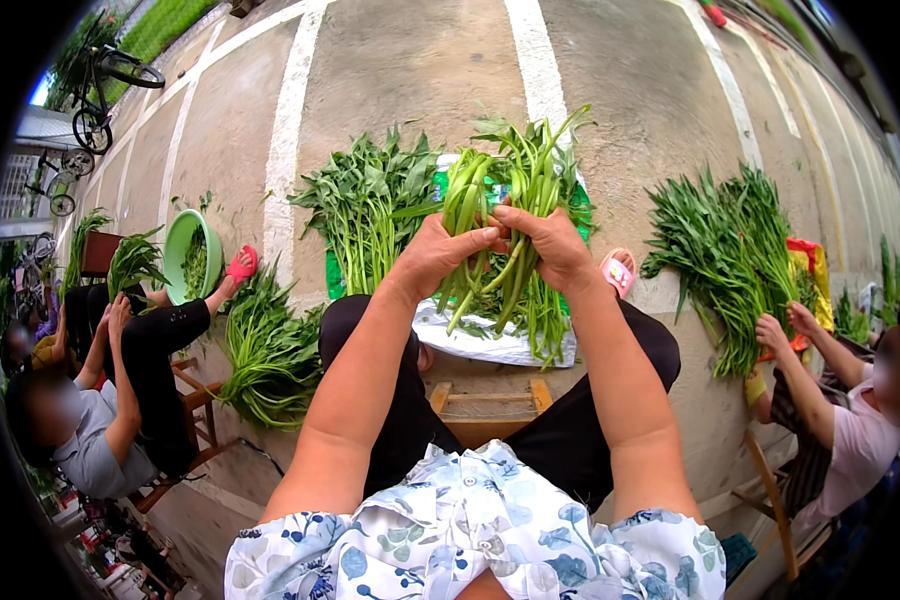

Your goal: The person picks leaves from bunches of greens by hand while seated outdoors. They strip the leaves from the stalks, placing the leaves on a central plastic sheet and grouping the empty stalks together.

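My left hand (pixel 438 256) and my right hand (pixel 552 248) meet in front of me, thumbs close together. Each is closed around long green stems of water spinach (pixel 535 178), which fan out above and below my fingers. Leafy tips and stem ends hang past my right hand. Left of my hands lies a pile of leafy water spinach (pixel 365 195). A green and white plastic sack (pixel 470 338) is spread beneath, with loose greens on it. The fingertips behind the stems are partly hidden.
At left, a seated person (pixel 100 430) handles greens beside a green basin (pixel 173 262); a heap of greens (pixel 265 360) lies nearer me. Another seated person (pixel 850 420) holds a large bunch (pixel 735 250) at right. My wooden stool (pixel 490 405) is below; bicycles (pixel 95 95) stand far left.
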Tool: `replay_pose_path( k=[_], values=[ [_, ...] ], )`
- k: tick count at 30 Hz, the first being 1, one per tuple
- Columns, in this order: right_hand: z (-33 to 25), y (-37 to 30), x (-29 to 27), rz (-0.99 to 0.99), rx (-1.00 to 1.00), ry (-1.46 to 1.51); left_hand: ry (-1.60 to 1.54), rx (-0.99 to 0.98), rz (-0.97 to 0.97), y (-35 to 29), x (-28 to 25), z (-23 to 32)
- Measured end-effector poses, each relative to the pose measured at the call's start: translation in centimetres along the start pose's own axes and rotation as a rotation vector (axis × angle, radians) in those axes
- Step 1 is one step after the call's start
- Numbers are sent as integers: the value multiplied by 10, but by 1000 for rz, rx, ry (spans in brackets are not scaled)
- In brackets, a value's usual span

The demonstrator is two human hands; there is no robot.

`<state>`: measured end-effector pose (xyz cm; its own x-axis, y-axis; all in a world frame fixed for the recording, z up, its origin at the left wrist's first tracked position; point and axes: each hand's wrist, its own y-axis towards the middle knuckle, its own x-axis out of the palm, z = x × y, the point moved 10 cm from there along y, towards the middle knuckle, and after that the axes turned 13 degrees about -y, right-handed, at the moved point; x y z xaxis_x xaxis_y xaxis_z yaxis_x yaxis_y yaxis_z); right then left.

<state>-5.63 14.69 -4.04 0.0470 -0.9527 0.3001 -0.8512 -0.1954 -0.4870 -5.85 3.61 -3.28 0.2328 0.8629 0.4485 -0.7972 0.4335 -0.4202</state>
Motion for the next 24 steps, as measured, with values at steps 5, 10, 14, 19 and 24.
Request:
replay_pose_path(
  k=[5, 10, 14, 19, 24],
  values=[
    [-1, 0, 13, -33, -69, -92, 197, 6, -49, 1, 4, -5],
    [4, 3, 5, 42, -71, -116, 199, -4, -49, -4, 7, -1],
    [1, 7, -10, 121, -85, -40, -8, -13, 9, 0, -1, -5],
    [-8, 5, -24, 144, -66, 115, -102, -33, 138, -2, -14, 1],
    [-20, 7, -38, 93, -97, 219, -71, 36, 188, 1, -27, 5]
  ],
)
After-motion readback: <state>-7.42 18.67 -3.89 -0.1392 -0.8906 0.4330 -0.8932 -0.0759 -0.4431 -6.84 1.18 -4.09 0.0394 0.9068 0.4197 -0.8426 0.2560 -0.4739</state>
